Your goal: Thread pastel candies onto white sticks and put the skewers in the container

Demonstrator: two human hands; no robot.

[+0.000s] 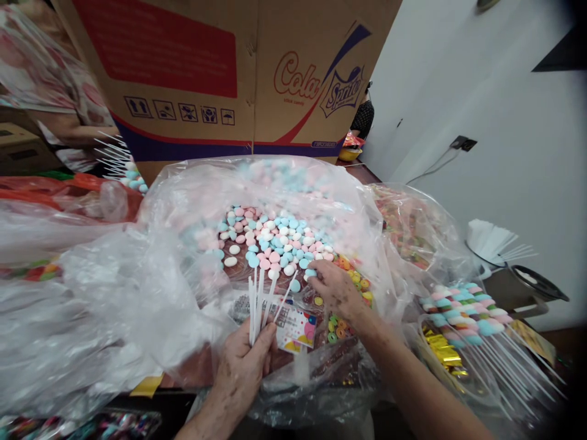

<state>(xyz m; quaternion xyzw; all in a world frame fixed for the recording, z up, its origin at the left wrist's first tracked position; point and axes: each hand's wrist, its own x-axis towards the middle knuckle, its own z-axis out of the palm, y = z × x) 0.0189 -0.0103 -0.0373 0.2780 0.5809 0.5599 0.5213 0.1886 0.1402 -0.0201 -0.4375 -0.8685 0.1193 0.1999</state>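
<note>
My left hand [243, 366] is closed around a small bunch of thin white sticks [259, 299] that point up and away from me. My right hand [337, 290] reaches into an open clear plastic bag [183, 201], its fingertips pinching at the near edge of a heap of pink, blue and white round candies [270, 241]. What the fingertips grip is too small to name. Just beside that hand lie colourful ring-shaped candies [353, 281] and a printed card [293, 324].
A big cardboard box [229, 73] stands behind the bag. At right, finished candy skewers [463, 308] lie on a pile, with spare white sticks [493, 241] in a container. More plastic bags [68, 305] crowd the left. Another person [50, 79] sits at far left.
</note>
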